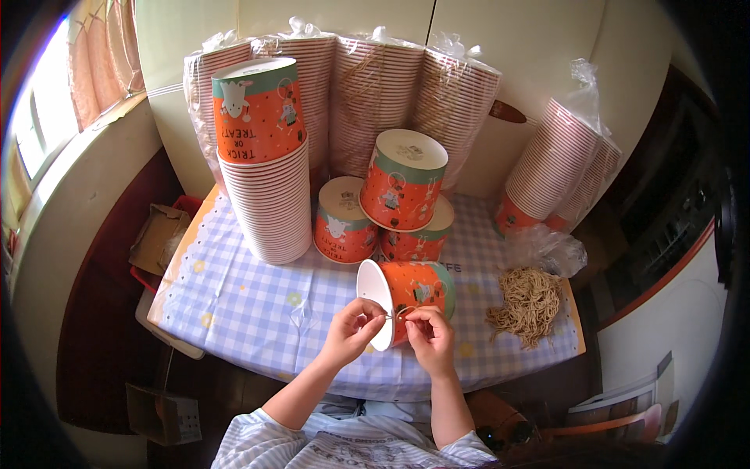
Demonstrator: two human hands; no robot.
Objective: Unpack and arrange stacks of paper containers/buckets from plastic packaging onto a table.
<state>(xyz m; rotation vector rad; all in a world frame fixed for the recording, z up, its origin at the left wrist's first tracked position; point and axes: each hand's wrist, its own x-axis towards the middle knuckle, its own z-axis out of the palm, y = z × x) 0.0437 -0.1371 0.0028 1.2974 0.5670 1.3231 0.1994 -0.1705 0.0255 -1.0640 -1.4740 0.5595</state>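
Observation:
An orange paper bucket [418,285] with a green band lies on its side in front of me, its white mouth facing left. My left hand [354,332] is at the bucket's mouth, thumb and forefinger pinched on a thin tan cord [401,312]. On the outer side, just behind the rim, my right hand [430,338] pinches the same cord against the bucket wall. Exactly how the cord passes the rim is too small to tell. Right of my hands lies a loose heap of similar tan cords [528,306].
Behind the bucket, three upside-down buckets [404,180] form a small pile. A tall nested stack [266,195] stands left of them. Plastic-bagged stacks [367,102] line the wall, with more bagged stacks [553,160] at right. A checked cloth [226,289] covers the table.

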